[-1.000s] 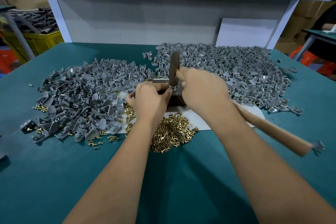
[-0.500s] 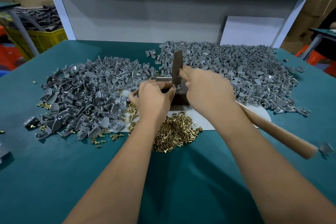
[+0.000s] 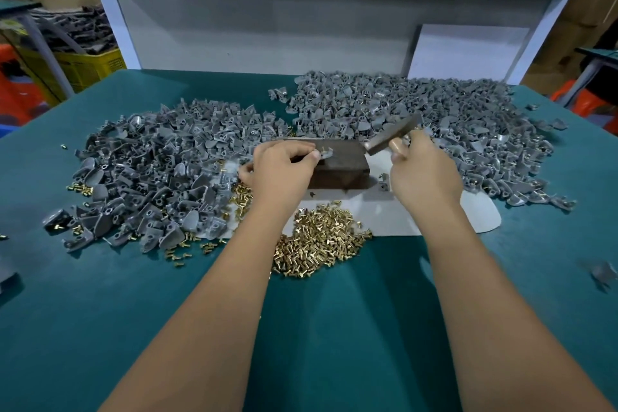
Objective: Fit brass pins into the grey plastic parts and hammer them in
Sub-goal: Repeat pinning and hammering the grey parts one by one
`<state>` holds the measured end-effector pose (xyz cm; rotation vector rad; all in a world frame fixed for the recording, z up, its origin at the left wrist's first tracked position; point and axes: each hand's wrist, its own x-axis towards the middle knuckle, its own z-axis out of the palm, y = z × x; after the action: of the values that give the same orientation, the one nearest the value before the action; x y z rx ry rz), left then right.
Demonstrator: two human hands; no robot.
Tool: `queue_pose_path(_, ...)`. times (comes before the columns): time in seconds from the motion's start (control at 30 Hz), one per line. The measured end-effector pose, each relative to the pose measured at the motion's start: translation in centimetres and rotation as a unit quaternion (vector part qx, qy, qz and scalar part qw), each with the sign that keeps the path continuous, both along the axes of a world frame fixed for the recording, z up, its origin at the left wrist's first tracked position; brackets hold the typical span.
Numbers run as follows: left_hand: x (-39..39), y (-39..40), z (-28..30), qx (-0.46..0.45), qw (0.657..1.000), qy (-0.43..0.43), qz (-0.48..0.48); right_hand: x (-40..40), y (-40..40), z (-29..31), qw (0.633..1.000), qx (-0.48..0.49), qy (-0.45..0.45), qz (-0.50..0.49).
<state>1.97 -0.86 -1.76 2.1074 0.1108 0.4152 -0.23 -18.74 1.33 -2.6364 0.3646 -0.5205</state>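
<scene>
My left hand pinches a small grey plastic part with a brass pin standing in it, on top of a dark metal block. My right hand grips a hammer just below its head; the dark hammer head is tilted and raised to the right of the block. A heap of loose brass pins lies in front of the block. One pile of grey parts spreads to the left, a bigger pile behind and to the right.
A white sheet lies under the block on the teal table. A single grey part lies beside the block. The hammer handle's blurred end shows at the right. A grey backboard closes the rear; a yellow crate stands far left.
The hammer head has swung up and to the right, away from the part on the block. My right hand moved right with it. The left hand stays at the block.
</scene>
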Motion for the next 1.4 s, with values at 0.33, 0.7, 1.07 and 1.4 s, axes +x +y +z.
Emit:
queue_pose_path(0.33, -0.2, 0.2, 0.1, 0.012, 1.0, -0.008, -0.011, 0.0, -0.9, -0.9, 0.996, 0.028, 0.083, -0.008)
queue_pose_path(0.7, -0.6, -0.2, -0.1, 0.08, 0.996, -0.038, 0.032, -1.7, 0.3, 2.7, 0.981, -0.156, -0.118, -0.004)
queue_pose_path(1.07, -1.3, -1.0, -0.2, 0.101, 0.983, -0.137, 0.068, -4.7, 2.7, 4.0, 0.948, -0.244, -0.177, 0.099)
queue_pose_path(1.4, -1.0, -1.0, -0.6, 0.126, 0.979, -0.128, 0.094, -4.3, 4.1, 3.7, 0.967, -0.203, -0.116, 0.098)
